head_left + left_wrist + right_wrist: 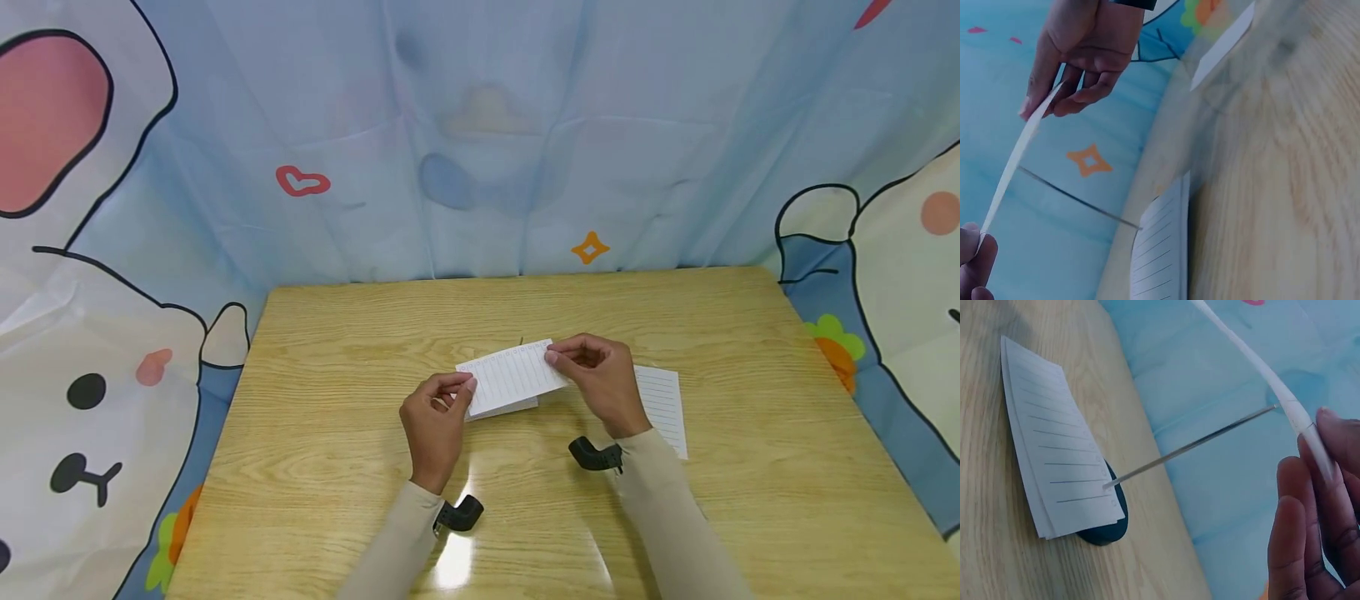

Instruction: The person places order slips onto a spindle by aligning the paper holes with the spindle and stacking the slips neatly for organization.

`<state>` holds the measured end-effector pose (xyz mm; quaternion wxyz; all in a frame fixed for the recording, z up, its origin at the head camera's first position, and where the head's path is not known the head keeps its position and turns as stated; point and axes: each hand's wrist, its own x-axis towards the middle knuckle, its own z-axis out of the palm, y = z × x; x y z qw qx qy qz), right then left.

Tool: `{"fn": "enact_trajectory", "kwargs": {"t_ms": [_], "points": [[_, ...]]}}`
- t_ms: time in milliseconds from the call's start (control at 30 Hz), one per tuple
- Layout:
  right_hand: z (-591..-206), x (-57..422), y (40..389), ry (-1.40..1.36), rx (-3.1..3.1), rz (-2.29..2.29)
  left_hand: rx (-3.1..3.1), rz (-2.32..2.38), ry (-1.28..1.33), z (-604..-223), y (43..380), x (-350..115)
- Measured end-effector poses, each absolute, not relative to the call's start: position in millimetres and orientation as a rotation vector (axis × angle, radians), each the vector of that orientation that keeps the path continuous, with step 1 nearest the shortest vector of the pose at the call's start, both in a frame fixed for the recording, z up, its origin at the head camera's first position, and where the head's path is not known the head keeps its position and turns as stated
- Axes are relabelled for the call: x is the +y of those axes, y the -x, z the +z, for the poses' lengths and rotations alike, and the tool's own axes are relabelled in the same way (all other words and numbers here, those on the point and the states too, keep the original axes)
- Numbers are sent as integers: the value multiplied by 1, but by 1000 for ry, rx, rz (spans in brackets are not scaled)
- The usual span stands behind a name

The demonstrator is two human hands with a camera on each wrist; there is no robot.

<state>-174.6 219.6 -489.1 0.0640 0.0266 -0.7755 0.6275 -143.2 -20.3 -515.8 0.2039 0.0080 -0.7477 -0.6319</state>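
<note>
A: Where's the held sheet (513, 372), how will it handle?
B: Off the desk (315, 467), above the lined stack (1060, 450), near the metal spike's tip (1272, 408); contact unclear. Bows slightly: light, flexible, probably creases or tears easily.
A: Hands?
B: Both pinching, thumb to fingers, no gap beyond paper thickness. Left hand (435, 429) has one short end, right hand (603, 382) the other. Ends suit; I'd go gently near the small circles (516, 353), likely weakest.
A: Else?
B: Loose sheet (663, 412) by right forearm; dark base (1107, 534) under stack.
</note>
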Motion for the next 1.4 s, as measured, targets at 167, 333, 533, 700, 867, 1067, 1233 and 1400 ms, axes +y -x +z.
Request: {"fn": "enact_trajectory", "kwargs": {"t_ms": [167, 333, 533, 700, 867, 1067, 1233, 1400], "points": [[-486, 211, 179, -93, -2280, 1913, -2083, -1725, 21, -511, 146, -28], [-484, 205, 182, -100, -2263, 1932, -2089, -1717, 25, -510, 149, -32], [-480, 200, 185, -80, -2259, 1887, -2084, -1739, 42, -508, 149, -36], [-478, 195, 188, -16, -2253, 1855, -2080, -1734, 58, -507, 150, -39], [-478, 189, 193, 43, -2246, 1901, -2070, -1753, 59, -507, 153, -43], [-481, 184, 199, 96, -2240, 1948, -2067, -1796, 40, -507, 156, -46], [-482, 183, 200, 143, -2228, 1978, -2067, -1820, 33, -508, 158, -46], [-481, 182, 201, 170, -2231, 1986, -2068, -1834, 29, -509, 159, -46]]}}
